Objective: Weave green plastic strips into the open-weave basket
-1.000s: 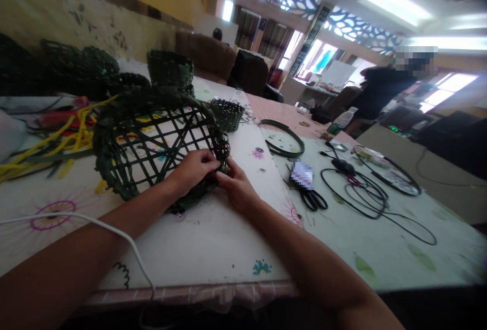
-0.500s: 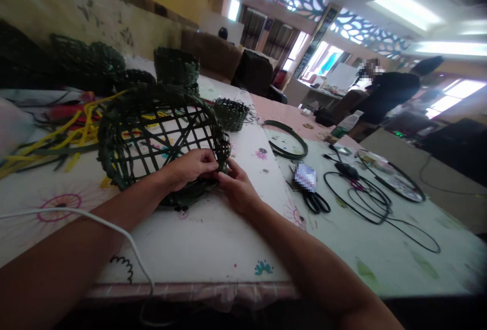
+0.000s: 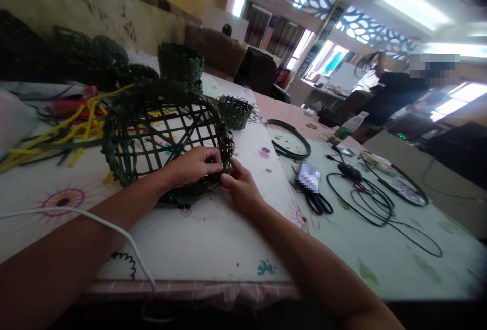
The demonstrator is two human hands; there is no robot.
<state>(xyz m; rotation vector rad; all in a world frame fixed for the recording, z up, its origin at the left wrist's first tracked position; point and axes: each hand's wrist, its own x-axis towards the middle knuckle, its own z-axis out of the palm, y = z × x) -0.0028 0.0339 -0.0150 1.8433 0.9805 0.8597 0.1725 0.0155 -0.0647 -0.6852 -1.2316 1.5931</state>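
A dark green woven basket [image 3: 167, 97] with an open lattice base rests tilted on the flowered tablecloth. My left hand [image 3: 196, 165] reaches across its inside, thumb and fingers pinched on the wall at the near right. Just outside the same stretch of wall, my right hand [image 3: 241, 185] grips the rim between thumb and fingers. The two sets of fingertips nearly meet there, and the strip between them is too small to make out.
Yellow and green strips [image 3: 81, 127] lie to the left. Behind stand a small woven basket [image 3: 236, 111] and a taller one [image 3: 180, 68]. To the right are a coiled green strip [image 3: 291, 139], black-handled scissors [image 3: 319, 204] and a black cable [image 3: 357, 193]. A white cord [image 3: 110, 226] crosses my left forearm.
The whole view has shifted slightly, so the table things sit a little further right. Both hands stay at the same part of the basket wall, with only small finger movement.
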